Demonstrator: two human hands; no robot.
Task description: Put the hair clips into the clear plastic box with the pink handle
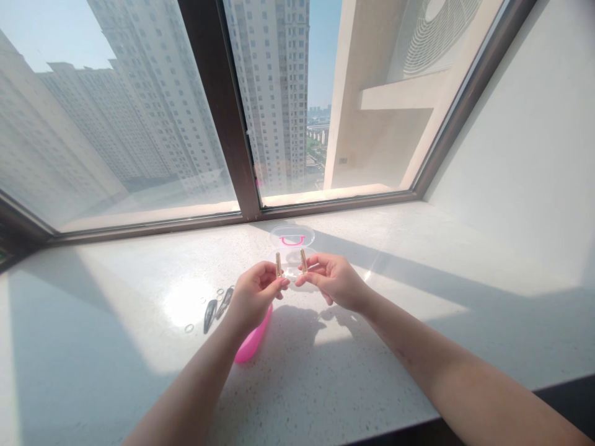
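My left hand (258,288) pinches a slim gold hair clip (278,264), held upright above the sill. In my right hand (332,279) is a second, similar gold hair clip (304,260), also upright and a short way from the first. Behind both hands lies an opened clear plastic case (292,230) with a pink handle; its near part is partly hidden by my fingers. A bright pink object (253,341) shows under my left wrist, mostly covered. Left of that wrist lie dark snap hair clips (211,316) and several small rings (189,328).
The pale speckled sill (288,396) runs up to a dark window frame (248,207). A white wall (525,173) bounds the right side. Strong sun glare (186,301) washes out part of the sill on the left, and the sill's front edge shows at lower right.
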